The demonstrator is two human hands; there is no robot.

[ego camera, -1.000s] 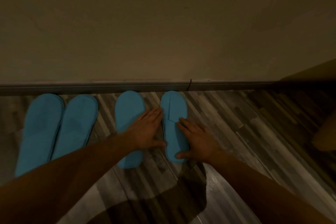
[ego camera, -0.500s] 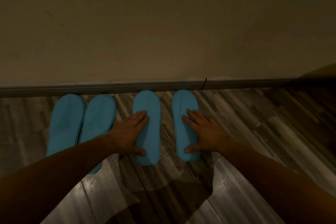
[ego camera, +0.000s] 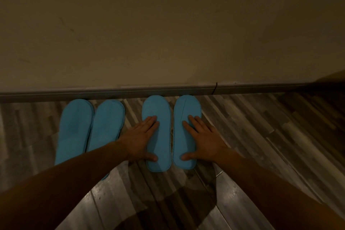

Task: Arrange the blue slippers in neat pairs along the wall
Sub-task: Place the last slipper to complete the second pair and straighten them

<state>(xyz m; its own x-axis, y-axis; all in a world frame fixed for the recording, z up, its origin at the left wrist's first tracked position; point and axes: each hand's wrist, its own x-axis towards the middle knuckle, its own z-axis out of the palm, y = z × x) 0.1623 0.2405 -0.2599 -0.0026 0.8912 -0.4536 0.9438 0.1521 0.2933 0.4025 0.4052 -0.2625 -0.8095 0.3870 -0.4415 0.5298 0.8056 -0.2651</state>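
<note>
Four blue slippers sit toes to the baseboard [ego camera: 168,90] on the wood floor [ego camera: 261,136]. Left pair [ego camera: 89,129] touching, looks done. Right pair [ego camera: 171,132] nearly closed up, thin gap left between them. Left hand [ego camera: 141,138] and right hand [ego camera: 203,138] lie flat, one per slipper, fingers extended and together, thumbs apart, gripping nothing. Slippers look flat, thin, soft, with stitched edges. Remaining: probably a final nudge.
</note>
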